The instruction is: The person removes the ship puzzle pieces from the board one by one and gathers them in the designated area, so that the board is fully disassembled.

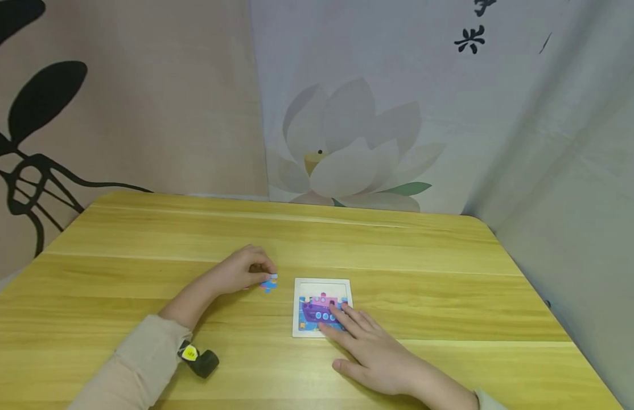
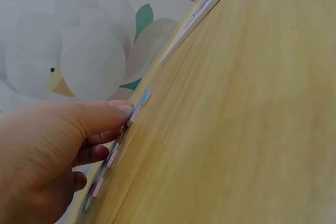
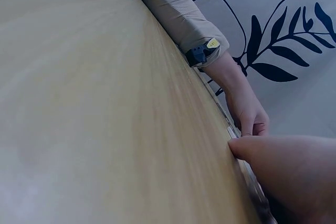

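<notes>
My left hand point(image 1: 243, 270) pinches a small blue and pink jigsaw piece point(image 1: 269, 284) between thumb and fingers, to the left of a white-framed puzzle tray point(image 1: 296, 310). In the left wrist view, the pinched piece point(image 2: 139, 106) tilts up from the wood, and more pieces point(image 2: 100, 179) lie below the curled fingers. Joined pieces showing a purple ship point(image 1: 314, 312) fill the tray's lower part; its upper part is bare white. The right hand point(image 1: 375, 356) rests with spread, fairly straight fingers on the tray's right side, covering that corner of the picture.
The wooden table point(image 1: 424, 273) extends around the tray on every side. Behind it hangs a printed cloth point(image 1: 358, 114) with a lotus. A black wrist camera point(image 1: 201, 361) sticks out from the left sleeve, low over the table.
</notes>
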Demonstrator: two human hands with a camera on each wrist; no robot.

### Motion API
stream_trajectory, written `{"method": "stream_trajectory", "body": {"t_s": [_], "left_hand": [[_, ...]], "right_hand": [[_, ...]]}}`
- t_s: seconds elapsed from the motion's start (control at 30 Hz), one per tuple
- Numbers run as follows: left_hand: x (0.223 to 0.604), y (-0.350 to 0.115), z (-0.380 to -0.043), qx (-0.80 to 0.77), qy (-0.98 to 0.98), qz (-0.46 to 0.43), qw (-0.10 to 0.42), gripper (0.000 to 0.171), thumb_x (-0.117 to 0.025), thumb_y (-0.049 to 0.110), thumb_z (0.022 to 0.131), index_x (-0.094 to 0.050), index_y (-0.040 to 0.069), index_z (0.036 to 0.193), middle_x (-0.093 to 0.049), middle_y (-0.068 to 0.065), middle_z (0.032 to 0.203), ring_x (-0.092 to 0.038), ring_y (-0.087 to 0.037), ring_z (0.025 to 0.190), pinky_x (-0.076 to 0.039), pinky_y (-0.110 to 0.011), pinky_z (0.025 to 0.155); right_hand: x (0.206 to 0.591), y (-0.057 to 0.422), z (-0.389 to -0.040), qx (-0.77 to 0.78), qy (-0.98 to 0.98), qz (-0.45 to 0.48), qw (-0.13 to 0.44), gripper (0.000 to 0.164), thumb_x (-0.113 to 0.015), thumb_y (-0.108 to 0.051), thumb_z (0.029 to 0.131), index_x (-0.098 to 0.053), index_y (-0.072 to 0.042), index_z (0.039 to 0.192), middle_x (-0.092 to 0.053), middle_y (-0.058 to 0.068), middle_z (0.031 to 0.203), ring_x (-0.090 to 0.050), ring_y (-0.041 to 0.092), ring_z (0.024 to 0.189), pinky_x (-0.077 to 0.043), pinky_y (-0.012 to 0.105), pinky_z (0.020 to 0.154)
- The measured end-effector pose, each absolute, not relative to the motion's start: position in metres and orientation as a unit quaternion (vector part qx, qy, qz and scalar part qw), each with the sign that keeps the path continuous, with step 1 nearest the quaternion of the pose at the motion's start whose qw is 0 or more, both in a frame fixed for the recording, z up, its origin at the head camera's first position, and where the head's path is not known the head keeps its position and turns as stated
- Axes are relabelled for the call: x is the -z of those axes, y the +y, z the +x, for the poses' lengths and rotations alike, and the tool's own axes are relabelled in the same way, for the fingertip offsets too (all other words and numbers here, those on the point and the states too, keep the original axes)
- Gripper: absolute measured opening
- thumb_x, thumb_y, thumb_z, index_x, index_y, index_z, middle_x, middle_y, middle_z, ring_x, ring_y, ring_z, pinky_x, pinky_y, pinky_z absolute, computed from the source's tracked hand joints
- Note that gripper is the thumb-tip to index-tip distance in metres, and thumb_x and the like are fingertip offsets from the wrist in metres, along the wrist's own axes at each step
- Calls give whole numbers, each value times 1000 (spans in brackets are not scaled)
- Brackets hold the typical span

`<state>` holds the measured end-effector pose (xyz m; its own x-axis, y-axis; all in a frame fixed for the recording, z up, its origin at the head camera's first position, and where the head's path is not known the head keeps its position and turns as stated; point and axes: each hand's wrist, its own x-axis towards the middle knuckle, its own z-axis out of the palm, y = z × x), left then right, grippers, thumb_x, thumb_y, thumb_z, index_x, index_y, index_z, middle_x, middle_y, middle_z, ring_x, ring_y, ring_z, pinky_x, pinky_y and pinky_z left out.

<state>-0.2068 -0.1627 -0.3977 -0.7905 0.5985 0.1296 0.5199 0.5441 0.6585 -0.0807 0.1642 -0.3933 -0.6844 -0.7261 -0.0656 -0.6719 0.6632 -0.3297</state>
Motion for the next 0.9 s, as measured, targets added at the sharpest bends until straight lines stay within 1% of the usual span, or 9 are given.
{"method": "stream_trajectory", "body": {"t_s": [0.13,0.27,0.43,0.6,0.7,0.9], "left_hand": [[398,-163,-206,-371,873,311,58,11,-64,10,92,-71,11,101,-59,6,96,-51,-20,96,-48,-34,82],[397,-162,-204,-388,870,300,45,16,-67,16,91,-70,9,105,-59,5,96,-51,-20,95,-47,-36,82],[397,-153,-200,-399,865,304,27,22,-70,22,89,-70,9,106,-60,4,95,-51,-19,95,-46,-37,81],[398,-141,-193,-400,860,316,25,24,-73,24,87,-71,11,107,-60,4,95,-49,-18,95,-46,-36,79],[399,-133,-188,-400,859,319,27,24,-74,25,86,-71,13,106,-60,5,96,-50,-16,94,-46,-35,79],[399,-121,-178,-413,849,328,32,25,-76,25,84,-72,13,105,-61,6,95,-49,-16,92,-45,-35,77]], "right_hand": [[394,165,-81,144,907,-385,97,58,-35,-49,101,-21,-27,153,-5,4,159,0,27,144,-11,54,111],[395,165,-81,141,907,-387,90,58,-35,-49,101,-21,-28,153,-6,4,159,-2,27,144,-12,54,111],[393,165,-81,143,906,-388,89,58,-35,-49,101,-22,-28,153,-8,4,159,-3,28,144,-13,55,110],[393,165,-82,143,907,-384,94,58,-35,-51,101,-21,-30,153,-7,2,159,-3,27,144,-12,54,111],[394,166,-82,141,908,-383,92,58,-35,-51,100,-21,-31,153,-7,1,159,-2,26,144,-12,53,111],[394,165,-83,141,907,-388,89,58,-35,-50,101,-20,-30,153,-8,3,159,-3,28,144,-13,56,110]]}}
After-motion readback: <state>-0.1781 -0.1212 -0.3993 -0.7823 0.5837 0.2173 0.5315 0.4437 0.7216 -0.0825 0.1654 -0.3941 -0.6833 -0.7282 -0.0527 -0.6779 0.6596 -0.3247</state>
